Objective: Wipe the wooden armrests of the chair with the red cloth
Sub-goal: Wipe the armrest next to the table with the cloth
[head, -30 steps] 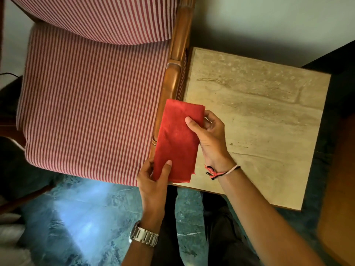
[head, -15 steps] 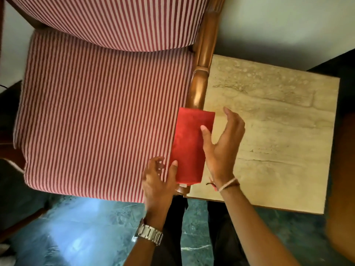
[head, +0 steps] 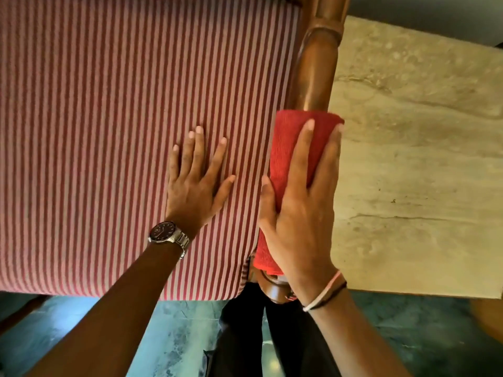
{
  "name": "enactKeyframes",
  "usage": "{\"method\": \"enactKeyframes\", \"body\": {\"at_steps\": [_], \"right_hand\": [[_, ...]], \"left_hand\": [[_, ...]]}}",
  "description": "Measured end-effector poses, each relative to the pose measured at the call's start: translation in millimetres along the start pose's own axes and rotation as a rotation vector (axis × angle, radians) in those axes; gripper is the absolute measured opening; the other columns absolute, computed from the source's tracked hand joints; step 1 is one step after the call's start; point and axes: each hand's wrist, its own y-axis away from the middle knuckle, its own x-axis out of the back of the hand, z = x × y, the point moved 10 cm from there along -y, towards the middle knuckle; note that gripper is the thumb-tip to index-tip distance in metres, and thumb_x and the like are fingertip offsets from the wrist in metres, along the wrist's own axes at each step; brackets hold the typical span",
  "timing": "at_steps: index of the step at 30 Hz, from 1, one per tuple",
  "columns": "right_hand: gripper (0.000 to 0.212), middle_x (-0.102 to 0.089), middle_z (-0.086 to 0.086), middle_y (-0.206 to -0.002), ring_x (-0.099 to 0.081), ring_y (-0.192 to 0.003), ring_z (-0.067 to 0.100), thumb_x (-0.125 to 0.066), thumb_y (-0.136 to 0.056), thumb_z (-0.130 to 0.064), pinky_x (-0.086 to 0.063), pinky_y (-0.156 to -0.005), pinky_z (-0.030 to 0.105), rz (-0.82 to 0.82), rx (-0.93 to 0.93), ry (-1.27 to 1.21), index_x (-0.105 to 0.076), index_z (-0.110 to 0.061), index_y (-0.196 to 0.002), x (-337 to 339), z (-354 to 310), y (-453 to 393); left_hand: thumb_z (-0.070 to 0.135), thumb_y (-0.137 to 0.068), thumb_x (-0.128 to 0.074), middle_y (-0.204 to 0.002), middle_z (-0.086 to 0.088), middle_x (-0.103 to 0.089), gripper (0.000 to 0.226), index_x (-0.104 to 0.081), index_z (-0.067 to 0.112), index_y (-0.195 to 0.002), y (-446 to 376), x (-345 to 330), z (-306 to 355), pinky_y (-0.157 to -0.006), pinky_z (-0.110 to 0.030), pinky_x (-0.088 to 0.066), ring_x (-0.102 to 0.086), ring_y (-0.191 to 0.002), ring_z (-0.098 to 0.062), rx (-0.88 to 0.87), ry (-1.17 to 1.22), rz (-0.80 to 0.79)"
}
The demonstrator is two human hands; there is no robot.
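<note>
The red cloth [head: 288, 148] is draped over the chair's right wooden armrest [head: 315, 66], a glossy brown rail running from the top of the view to the seat's front corner. My right hand [head: 302, 210] lies flat on top of the cloth, fingers wrapped over it and pressing it onto the rail. My left hand [head: 196, 180], with a metal watch on the wrist, rests palm down with fingers spread on the striped seat cushion [head: 109, 131], just left of the armrest. It holds nothing. The other armrest is out of view.
A beige stone-topped side table [head: 422, 172] stands right against the armrest on the right. Below the seat's front edge are a dark green marbled floor [head: 168, 336] and my dark trouser legs [head: 245, 336]. A brown wooden piece [head: 490, 317] shows at the lower right.
My left hand has let go of the cloth and moved left onto the cushion. My right hand has come down flat onto the cloth, wrapping it over the armrest. The view has moved closer.
</note>
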Motion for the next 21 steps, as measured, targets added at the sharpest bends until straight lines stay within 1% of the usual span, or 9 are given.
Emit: {"method": "enactKeyframes", "body": {"at_steps": [3, 5, 6, 8, 10, 13, 16, 18, 21], "right_hand": [[0.074, 0.001, 0.027, -0.17, -0.013, -0.159, 0.039, -0.053, -0.104, -0.036, -0.042, -0.12, 0.046, 0.004, -0.007, -0.087, -0.014, -0.018, -0.163, 3.4, 1.9, -33.5], [0.073, 0.0, 0.027, -0.17, -0.016, -0.159, 0.039, -0.054, -0.103, -0.035, -0.048, -0.116, 0.045, 0.021, -0.009, -0.106, -0.016, -0.02, -0.163, 6.3, 1.2, -59.6], [0.073, -0.001, 0.028, -0.17, -0.016, -0.159, 0.039, -0.054, -0.102, -0.034, -0.048, -0.116, 0.045, 0.04, -0.005, -0.097, -0.017, -0.02, -0.163, 8.4, 0.9, -69.7], [0.071, -0.002, 0.028, -0.17, -0.015, -0.159, 0.039, -0.053, -0.102, -0.03, -0.044, -0.119, 0.041, 0.073, 0.003, -0.063, -0.018, -0.019, -0.163, 11.0, 1.3, -77.3], [0.069, 0.002, 0.026, -0.171, -0.015, -0.16, 0.037, -0.05, -0.104, -0.028, -0.046, -0.118, 0.038, 0.071, 0.003, -0.054, -0.016, -0.023, -0.164, 7.3, -0.8, -61.0], [0.072, 0.015, 0.018, -0.172, -0.013, -0.16, 0.036, -0.046, -0.105, -0.03, -0.056, -0.107, 0.046, -0.039, -0.019, -0.09, -0.005, -0.033, -0.164, -1.7, -0.6, 4.2], [0.079, 0.014, 0.016, -0.172, -0.016, -0.159, 0.038, -0.05, -0.101, -0.034, -0.056, -0.105, 0.052, -0.103, -0.05, -0.094, -0.001, -0.038, -0.163, -4.1, 4.1, 53.5], [0.08, 0.01, 0.019, -0.172, -0.022, -0.157, 0.04, -0.053, -0.101, -0.036, -0.057, -0.104, 0.049, -0.087, -0.069, -0.098, -0.001, -0.038, -0.163, -5.6, 8.5, 49.1], [0.074, 0.008, 0.021, -0.172, -0.031, -0.154, 0.038, -0.052, -0.105, -0.038, -0.062, -0.097, 0.045, -0.042, -0.08, -0.142, -0.005, -0.036, -0.163, -3.1, 7.9, 3.4]], "left_hand": [[0.058, -0.103, -0.028, -0.17, -0.022, -0.019, 0.07, -0.018, 0.024, -0.163, 4.0, -12.7, -2.5, -0.127, -0.056, -0.019, -0.017, -0.159, -0.035, 0.019, -0.03, 0.092], [0.059, -0.102, -0.027, -0.171, -0.02, -0.018, 0.071, -0.016, 0.027, -0.163, 4.2, -17.1, -6.1, -0.128, -0.055, -0.017, -0.015, -0.16, -0.032, 0.019, -0.023, 0.128], [0.059, -0.102, -0.027, -0.171, -0.019, -0.018, 0.07, -0.015, 0.027, -0.163, 4.3, -19.1, -6.7, -0.128, -0.055, -0.018, -0.015, -0.16, -0.032, 0.016, -0.02, 0.144], [0.058, -0.101, -0.028, -0.171, -0.019, -0.019, 0.07, -0.017, 0.028, -0.163, 3.7, -21.9, -6.9, -0.127, -0.055, -0.02, -0.016, -0.16, -0.031, 0.007, -0.028, 0.163], [0.057, -0.101, -0.029, -0.171, -0.019, -0.02, 0.07, -0.017, 0.028, -0.163, 5.5, -24.6, -9.3, -0.127, -0.055, -0.02, -0.016, -0.16, -0.031, 0.004, -0.027, 0.173], [0.057, -0.101, -0.03, -0.17, -0.019, -0.021, 0.07, -0.019, 0.027, -0.163, 7.4, -24.6, -9.4, -0.129, -0.051, -0.016, -0.018, -0.16, -0.031, 0.003, -0.029, 0.2], [0.056, -0.101, -0.031, -0.17, -0.018, -0.02, 0.069, -0.02, 0.027, -0.163, 2.8, -22.1, -9.0, -0.13, -0.049, -0.014, -0.017, -0.16, -0.03, 0.0, -0.03, 0.224], [0.056, -0.101, -0.031, -0.17, -0.018, -0.021, 0.069, -0.02, 0.027, -0.163, 2.3, -22.0, -8.9, -0.13, -0.049, -0.013, -0.016, -0.16, -0.029, 0.005, -0.04, 0.232], [0.055, -0.101, -0.031, -0.17, -0.018, -0.021, 0.069, -0.02, 0.027, -0.163, 3.9, -22.9, -8.6, -0.13, -0.049, -0.014, -0.016, -0.16, -0.029, 0.004, -0.03, 0.223]]}}
